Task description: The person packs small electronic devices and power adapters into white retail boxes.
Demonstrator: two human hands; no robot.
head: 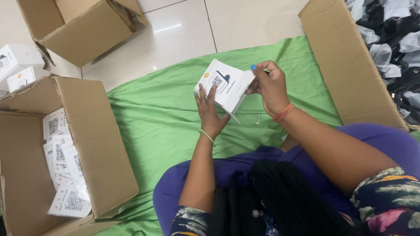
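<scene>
Small white box (pixel 227 85) held above green cloth (pixel 157 118) — left hand (pixel 209 114) flat against its near side, fingers spread. Right hand (pixel 270 87) grip pinched narrow on box's open end flap. Open carton (pixel 94 140) of printed cards (pixel 63 166) at left — well apart.

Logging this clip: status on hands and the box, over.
Left hand flat against small white box. Right hand pinching its end flap. Box held above green cloth. Nothing in the way.
</scene>
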